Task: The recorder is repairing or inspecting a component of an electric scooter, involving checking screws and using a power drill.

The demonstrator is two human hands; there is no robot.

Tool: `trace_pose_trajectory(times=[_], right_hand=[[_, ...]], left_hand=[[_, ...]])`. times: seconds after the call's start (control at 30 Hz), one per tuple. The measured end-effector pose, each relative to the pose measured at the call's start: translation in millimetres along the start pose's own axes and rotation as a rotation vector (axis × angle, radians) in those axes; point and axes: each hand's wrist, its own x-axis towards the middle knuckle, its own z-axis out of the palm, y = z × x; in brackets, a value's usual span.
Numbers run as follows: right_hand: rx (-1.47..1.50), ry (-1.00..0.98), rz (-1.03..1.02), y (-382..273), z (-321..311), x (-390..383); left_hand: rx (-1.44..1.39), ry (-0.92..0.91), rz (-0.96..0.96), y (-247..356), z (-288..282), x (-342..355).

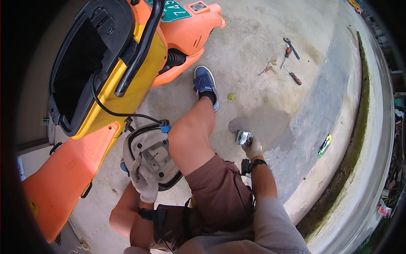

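Two gloved hands in view, working over a concrete floor (pixel 249 55). Far left: orange-and-yellow scooter (pixel 141 80), black-rimmed compartment (pixel 80 67) gaping, dark inside. Black cable (pixel 105 109) runs from it toward a blue connector (pixel 165 128), which sits at the upper edge of a grey panel (pixel 134 142) with a black rim. Panel lies near the floor's left side, just beside the scooter, partly behind the bent knee (pixel 186 137). Left hand (pixel 144 182) is on the panel's lower-left part, fingers bent; can't tell whether they pinch anything. Blue shoe (pixel 204 80) above the panel, flat on the floor. Right hand (pixel 253 148), well apart from the left, has fingers closed on a silvery box-like piece (pixel 243 138), held over a dark damp patch (pixel 272 125). Toward the floor's upper right: two screwdrivers (pixel 295 78) and a dark wrench (pixel 297 55), close together. Farther right, yellow-green packet (pixel 325 145) near the floor's gutter (pixel 354 157) edge.
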Motion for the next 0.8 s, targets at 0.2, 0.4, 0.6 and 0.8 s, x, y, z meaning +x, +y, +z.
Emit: trace_pose_trajectory(times=[0.2, 0.4, 0.6, 0.8], right_hand=[[0.408, 0.232, 0.426, -50, 7, -22], [0.352, 0.164, 0.191, -137, 15, -90], [0.436, -0.585, -0.231, -277, 72, -245], [0.006, -0.707, -0.01, -213, 216, -324]], left_hand=[[0.031, 0.064, -0.004, 6, 8, 16], [-0.165, 0.032, -0.013, 19, -5, 1], [-0.009, 0.134, 0.203, 17, -22, -3], [0.026, 0.175, 0.339, 29, -23, 1]])
